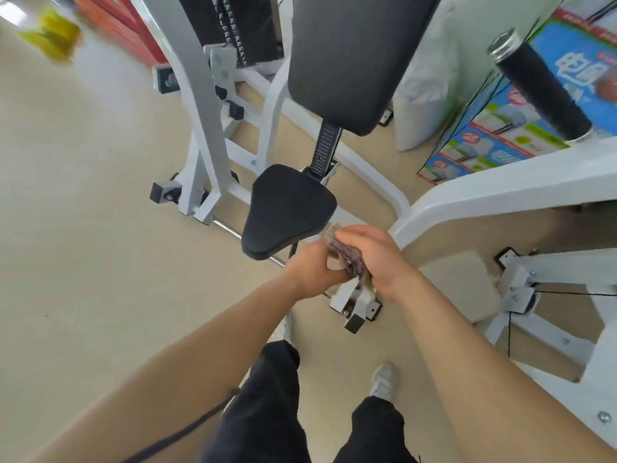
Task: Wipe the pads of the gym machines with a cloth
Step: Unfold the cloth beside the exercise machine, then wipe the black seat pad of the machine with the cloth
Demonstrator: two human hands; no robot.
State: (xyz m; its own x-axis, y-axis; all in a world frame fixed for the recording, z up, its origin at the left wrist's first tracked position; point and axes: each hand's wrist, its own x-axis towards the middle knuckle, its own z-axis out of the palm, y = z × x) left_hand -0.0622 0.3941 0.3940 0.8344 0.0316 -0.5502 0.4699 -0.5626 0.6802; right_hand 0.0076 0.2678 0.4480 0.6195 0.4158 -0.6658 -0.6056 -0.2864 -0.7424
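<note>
A small patterned purple-grey cloth [350, 257] is bunched between both hands, just in front of the machine's black seat pad [287, 208]. My left hand [314, 269] grips its lower part from the left. My right hand [377, 259] curls over it from the right and hides most of it. Behind the seat rises the long black back pad [347, 58] on a white frame. Neither hand touches a pad.
A white machine arm [500, 192] with a black foam handle [541, 85] crosses at the right. The weight stack [233, 25] and grey upright stand at the back left. A blue printed box [494, 142] and a white sack [420, 98] stand at the right. My feet are on beige floor.
</note>
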